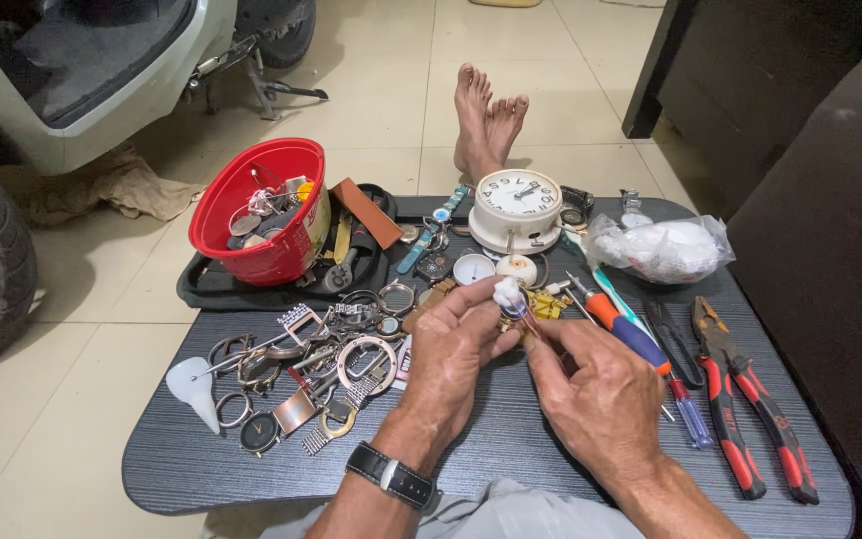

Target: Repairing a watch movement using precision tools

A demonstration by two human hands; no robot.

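My left hand [451,344], with a black wristwatch on its wrist, pinches a small round watch part [514,309] and a tuft of white cotton [507,291] between thumb and fingertips. My right hand [596,389] is closed around a thin tool whose tip touches that part; the tool itself is mostly hidden by my fingers. Both hands hover over the middle of a dark grey lap table [182,459]. A cream alarm clock [517,208] stands just beyond the hands.
Several watch cases, bands and rings [326,364] lie at the left with a white funnel [195,387]. A red bowl [261,210] of parts sits on a black pouch. Screwdrivers [641,344], pliers [750,399] and a plastic bag [665,248] lie right. My bare feet [486,120] rest beyond.
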